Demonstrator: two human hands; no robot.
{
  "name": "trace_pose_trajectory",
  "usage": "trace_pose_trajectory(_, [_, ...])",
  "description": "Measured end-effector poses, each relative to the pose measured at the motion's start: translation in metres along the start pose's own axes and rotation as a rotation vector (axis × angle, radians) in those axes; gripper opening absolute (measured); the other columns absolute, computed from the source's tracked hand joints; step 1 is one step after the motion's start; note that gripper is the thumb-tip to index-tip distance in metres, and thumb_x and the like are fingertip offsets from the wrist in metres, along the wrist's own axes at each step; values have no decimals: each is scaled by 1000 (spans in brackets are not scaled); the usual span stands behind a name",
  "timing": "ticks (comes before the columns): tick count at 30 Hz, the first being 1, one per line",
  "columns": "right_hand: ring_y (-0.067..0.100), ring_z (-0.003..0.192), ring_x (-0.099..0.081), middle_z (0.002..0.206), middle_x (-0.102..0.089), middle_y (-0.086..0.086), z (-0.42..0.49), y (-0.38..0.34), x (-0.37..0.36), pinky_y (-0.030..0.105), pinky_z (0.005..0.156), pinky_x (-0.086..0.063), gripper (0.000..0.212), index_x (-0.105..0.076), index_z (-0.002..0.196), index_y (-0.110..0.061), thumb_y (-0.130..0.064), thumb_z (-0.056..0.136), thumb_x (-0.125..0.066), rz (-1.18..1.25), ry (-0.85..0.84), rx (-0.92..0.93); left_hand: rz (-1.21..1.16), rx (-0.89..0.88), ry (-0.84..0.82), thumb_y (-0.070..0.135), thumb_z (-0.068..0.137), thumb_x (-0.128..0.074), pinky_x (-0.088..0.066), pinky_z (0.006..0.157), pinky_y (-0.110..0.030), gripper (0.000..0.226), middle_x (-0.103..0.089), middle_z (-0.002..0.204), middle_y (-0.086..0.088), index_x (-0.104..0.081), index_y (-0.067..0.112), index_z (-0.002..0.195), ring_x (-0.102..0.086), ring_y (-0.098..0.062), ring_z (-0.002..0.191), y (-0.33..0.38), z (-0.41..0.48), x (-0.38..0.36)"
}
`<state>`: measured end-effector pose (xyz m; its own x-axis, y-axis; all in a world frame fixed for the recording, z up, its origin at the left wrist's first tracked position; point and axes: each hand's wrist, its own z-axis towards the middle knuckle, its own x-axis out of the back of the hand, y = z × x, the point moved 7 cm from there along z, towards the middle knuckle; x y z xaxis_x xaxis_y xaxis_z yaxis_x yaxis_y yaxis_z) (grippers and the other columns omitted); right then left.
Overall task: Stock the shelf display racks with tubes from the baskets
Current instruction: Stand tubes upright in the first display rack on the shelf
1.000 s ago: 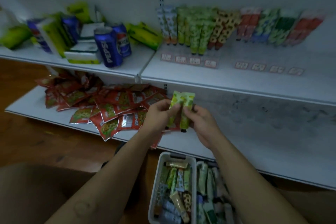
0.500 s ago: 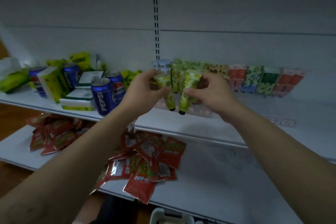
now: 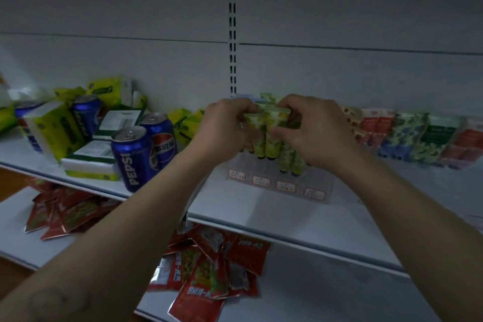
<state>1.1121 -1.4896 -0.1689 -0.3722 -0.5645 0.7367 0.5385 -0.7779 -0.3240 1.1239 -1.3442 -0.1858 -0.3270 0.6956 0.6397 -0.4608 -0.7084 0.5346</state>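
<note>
White shelving (image 3: 261, 206) is seen in dim light. Two green-yellow tubes (image 3: 270, 142) are pinched side by side at their flat upper ends by the left hand (image 3: 224, 124) and the right hand (image 3: 313, 129), fingers curled round them, just before the row of tubes (image 3: 407, 136) on the upper shelf. Cola cans (image 3: 132, 157) are stood to the left, and red packets (image 3: 209, 269) are heaped below.

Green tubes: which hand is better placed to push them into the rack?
Probably right. The right hand wraps the green tubes from above, thumb across their bodies, directly over the display rack. The left hand only pinches their top ends from the side.
</note>
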Motion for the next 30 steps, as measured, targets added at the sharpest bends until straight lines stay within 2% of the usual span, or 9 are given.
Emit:
trace_pose_trajectory(2, [19,87,-49,90,-57,3,-1,2,-10,28,67,-29,29,-67,106,-22,-32,79,-73,-121,-32,98,43,-23,-49,10,75,-77,-41,59,-9,19,-60,77,7,-71,16,93,-53,-8,66,-7,2,-9])
trace_pose_trajectory(4, [24,90,-50,89,-63,4,-7,-2,-20,27,68,-23,22,-66,93,-15,-27,77,-75,-209,-23,227,73,-47,-75,11,78,-75,-48,68,-22,16,-65,77,5,-71,15,93,-58,-13,72,-12,3,-16])
trace_pose_trajectory(7, [28,82,-55,80,-66,8,-11,-9,-27,28,67,-24,16,-64,84,-11,-20,72,-70,-336,12,298,95,-66,-29,14,80,-75,-37,62,-4,18,-60,77,9,-73,14,97,-55,-10,74,-12,4,-17])
trace_pose_trajectory(9, [29,74,-58,72,-65,9,-11,-13,-29,29,64,-30,15,-65,80,-9,-17,67,-66,-377,29,317,117,-87,1,13,79,-75,-31,60,-3,19,-59,78,9,-74,11,98,-52,-9,75,-7,5,-16])
trace_pose_trajectory(12, [31,87,-56,85,-67,12,-7,-12,-31,32,69,-32,16,-67,91,-9,-14,76,-67,-419,-35,272,154,-117,16,12,77,-74,-29,61,-10,18,-69,83,-2,-75,10,95,-53,-9,76,0,5,-15])
trace_pose_trajectory(14, [29,106,-49,108,-64,11,-4,-7,-32,36,85,-32,27,-63,112,-13,-24,88,-58,-470,-91,215,164,-90,8,16,77,-75,-28,61,-10,18,-72,87,-5,-75,11,95,-51,-7,76,-1,6,-15])
trace_pose_trajectory(16, [27,112,-45,116,-60,8,-3,-7,-32,35,92,-29,31,-60,118,-15,-30,91,-53,-488,-109,204,160,-48,4,20,78,-76,-32,61,-14,18,-73,87,-7,-75,12,94,-54,-11,75,-4,7,-15])
trace_pose_trajectory(20, [27,110,-46,113,-60,7,0,-8,-34,36,94,-28,27,-63,110,-16,-32,91,-51,-528,-104,160,184,-7,3,30,81,-73,-38,62,-24,21,-72,82,-7,-75,12,92,-63,-21,77,-9,5,-17])
trace_pose_trajectory(30, [29,102,-50,100,-63,8,7,-6,-34,35,90,-29,23,-65,99,-17,-36,90,-55,-569,-119,85,138,44,-12,31,83,-70,-47,67,-33,23,-70,75,-9,-75,12,94,-63,-24,72,-11,4,-16])
